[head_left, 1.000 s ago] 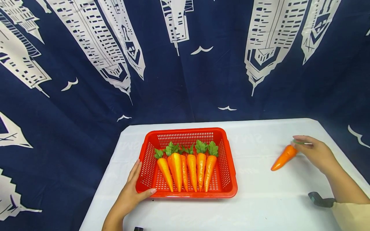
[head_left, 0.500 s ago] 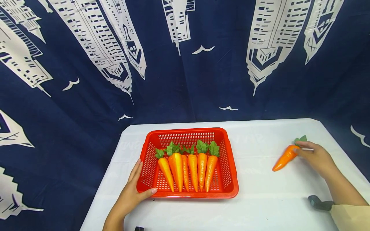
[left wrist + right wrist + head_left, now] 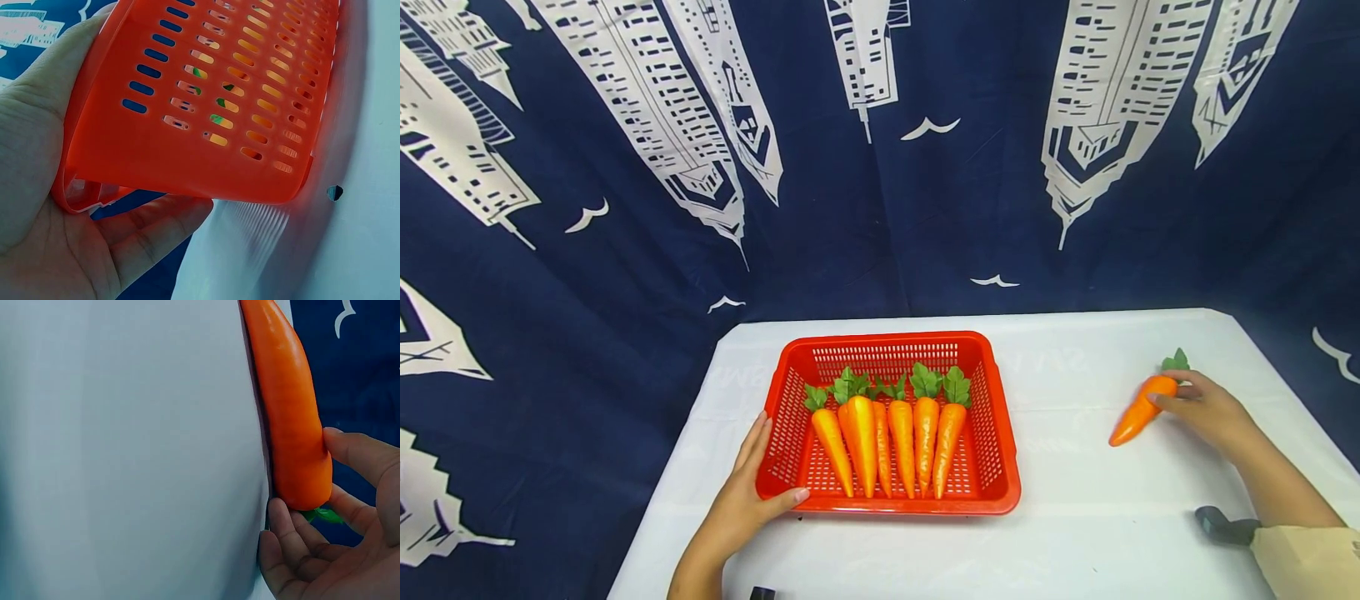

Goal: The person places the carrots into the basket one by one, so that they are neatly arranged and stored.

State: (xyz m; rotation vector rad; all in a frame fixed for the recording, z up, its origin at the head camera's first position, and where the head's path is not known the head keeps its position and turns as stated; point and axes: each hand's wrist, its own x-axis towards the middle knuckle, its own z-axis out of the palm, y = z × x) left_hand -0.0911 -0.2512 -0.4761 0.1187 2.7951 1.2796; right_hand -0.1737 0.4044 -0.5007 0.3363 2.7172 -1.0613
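A red plastic basket (image 3: 1000, 467) with slotted walls sits on the white table, several carrots (image 3: 901, 437) with green tops lying in it side by side. At its near left corner, my left hand (image 3: 741, 504) grips the rim, thumb on the front edge and fingers along the left side. Seen from the left wrist, the basket's perforated wall (image 3: 250, 169) fills the middle, with the left hand (image 3: 81, 244) around its rim. Off to the right, my right hand (image 3: 1210, 408) holds a single orange carrot (image 3: 1138, 412) near its leafy end, thumb on one side (image 3: 294, 419).
The white table (image 3: 1060, 533) ends in front of a dark blue curtain (image 3: 925, 233) printed with white buildings and birds. A dark strap-like piece (image 3: 1225, 527) shows by the right wrist, and a small black object (image 3: 762, 593) by the left forearm.
My right hand has shifted from the carrot's leaves down onto its thick end, and the carrot has turned slightly more upright in the head view. The left hand stays on the basket.
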